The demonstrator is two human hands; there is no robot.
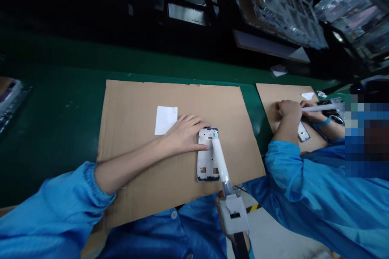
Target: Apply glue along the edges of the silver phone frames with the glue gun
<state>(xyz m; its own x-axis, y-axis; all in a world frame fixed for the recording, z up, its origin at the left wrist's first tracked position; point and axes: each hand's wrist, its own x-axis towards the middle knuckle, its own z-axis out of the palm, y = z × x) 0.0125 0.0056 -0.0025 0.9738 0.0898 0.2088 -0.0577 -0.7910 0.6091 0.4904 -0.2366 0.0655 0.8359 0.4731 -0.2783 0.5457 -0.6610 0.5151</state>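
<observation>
A silver-white phone frame point(204, 159) with dark ends and small cut-outs lies on a brown cardboard sheet point(130, 121). My left hand point(185, 135) reaches in from the left and steadies it, fingers at its upper left corner and thumb across its left side. A long white tube-shaped tool point(221, 163) slants over the frame, its bluish tip near the upper part; whether the tip touches cannot be made out. At the tool's lower end is my right hand point(221, 212), closed around it and mostly hidden by a white box point(234, 214) with a dark strap.
A white paper point(165, 119) lies left of the frame. On the right, a co-worker in blue sleeves point(285, 157) handles a similar frame point(303, 132) and white tube on another cardboard sheet point(270, 97). Dark shelving with clear plastic trays point(291, 11) stands behind the green table point(67, 88).
</observation>
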